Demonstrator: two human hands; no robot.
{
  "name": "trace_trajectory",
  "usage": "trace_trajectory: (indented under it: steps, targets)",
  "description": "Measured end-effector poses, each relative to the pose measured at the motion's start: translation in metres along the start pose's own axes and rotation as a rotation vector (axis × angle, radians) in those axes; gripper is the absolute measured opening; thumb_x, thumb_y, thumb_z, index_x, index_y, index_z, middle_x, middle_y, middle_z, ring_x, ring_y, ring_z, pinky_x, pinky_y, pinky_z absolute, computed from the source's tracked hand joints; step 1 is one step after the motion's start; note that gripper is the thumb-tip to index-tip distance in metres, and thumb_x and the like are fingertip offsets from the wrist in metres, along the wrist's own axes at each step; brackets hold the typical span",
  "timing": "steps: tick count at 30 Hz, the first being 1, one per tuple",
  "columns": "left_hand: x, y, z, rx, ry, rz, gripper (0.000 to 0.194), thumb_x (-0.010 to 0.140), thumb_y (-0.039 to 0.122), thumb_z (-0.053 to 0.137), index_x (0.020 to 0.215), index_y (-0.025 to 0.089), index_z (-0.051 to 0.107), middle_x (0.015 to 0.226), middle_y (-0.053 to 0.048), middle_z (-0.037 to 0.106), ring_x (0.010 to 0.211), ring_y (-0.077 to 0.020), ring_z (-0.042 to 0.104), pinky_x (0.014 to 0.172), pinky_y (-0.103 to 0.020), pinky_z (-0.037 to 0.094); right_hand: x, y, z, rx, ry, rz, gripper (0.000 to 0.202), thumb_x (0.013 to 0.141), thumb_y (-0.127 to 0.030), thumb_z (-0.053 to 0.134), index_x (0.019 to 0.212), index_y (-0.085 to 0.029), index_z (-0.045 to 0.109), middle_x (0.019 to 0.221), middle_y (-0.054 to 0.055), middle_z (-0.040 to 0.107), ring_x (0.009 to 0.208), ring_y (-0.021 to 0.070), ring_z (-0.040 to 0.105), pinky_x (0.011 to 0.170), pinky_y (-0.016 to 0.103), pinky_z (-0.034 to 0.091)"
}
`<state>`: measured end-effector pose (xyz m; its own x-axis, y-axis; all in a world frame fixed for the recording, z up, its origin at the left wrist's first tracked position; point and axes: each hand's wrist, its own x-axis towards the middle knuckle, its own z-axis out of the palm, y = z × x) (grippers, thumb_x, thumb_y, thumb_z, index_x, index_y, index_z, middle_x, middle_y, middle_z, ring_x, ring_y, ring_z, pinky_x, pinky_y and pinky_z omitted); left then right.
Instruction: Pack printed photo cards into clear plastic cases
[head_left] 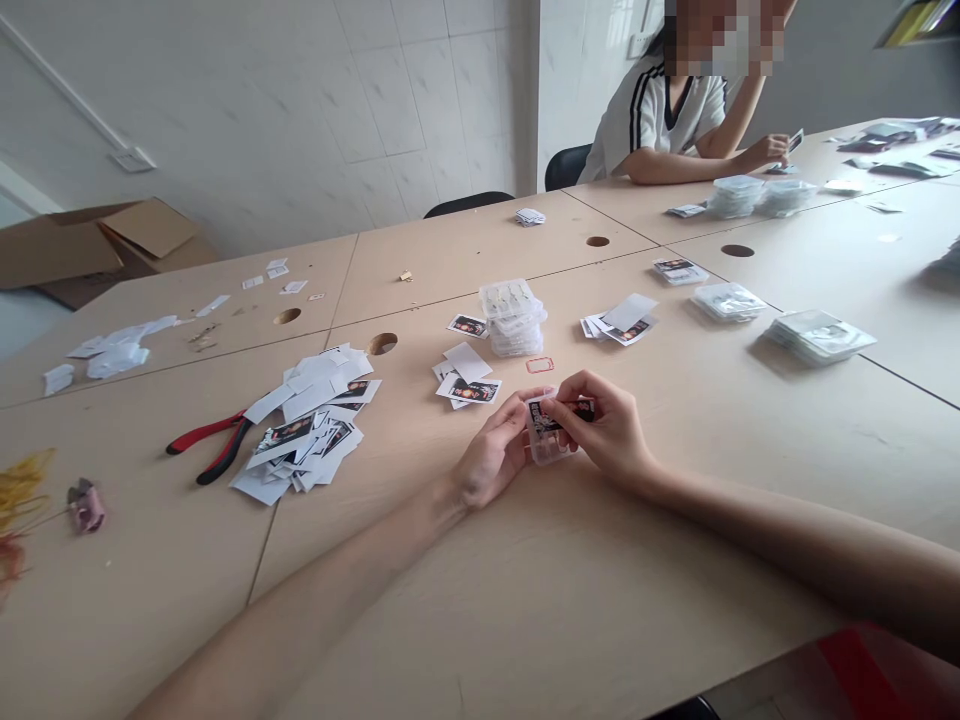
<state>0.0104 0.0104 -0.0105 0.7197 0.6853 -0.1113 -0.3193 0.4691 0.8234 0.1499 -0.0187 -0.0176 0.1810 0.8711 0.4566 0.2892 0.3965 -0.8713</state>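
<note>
My left hand [495, 455] is closed around the left side of a small clear plastic box [551, 450], held just above the table. My right hand [611, 430] pinches a black printed card [576, 409] against the top of that box, its fingers wrapped at the right side. Part of the card is hidden by the right thumb and fingers. Beyond the hands stands a stack of clear plastic boxes [514, 315] with small metallic pieces in the top one. Loose printed cards [472, 388] lie left of the stack, and more cards [626, 318] lie to its right.
A heap of cards [307, 430] lies at the left beside red-and-black pliers [225, 445]. Flat clear boxes [817, 337] sit at the right. A co-worker [675, 120] sits across the table, holding a small card. A cardboard box [105, 245] stands behind the far left edge.
</note>
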Motion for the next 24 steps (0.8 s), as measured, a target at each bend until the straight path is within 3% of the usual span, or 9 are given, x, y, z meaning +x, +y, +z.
trace_trajectory:
  steps: [24]
  targets:
    - [0.0005, 0.0021, 0.0023, -0.043, -0.018, -0.008, 0.027, 0.086, 0.028, 0.035, 0.105, 0.021, 0.052, 0.106, -0.006, 0.057, 0.086, -0.0157, 0.056, 0.085, -0.037, 0.042, -0.0006, -0.0005, 0.0, -0.026, -0.003, -0.022, 0.012, 0.074, -0.023, 0.055, 0.068, -0.017, 0.046, 0.061, -0.003, 0.048, 0.053, 0.0065, 0.044, 0.048, 0.019, 0.038]
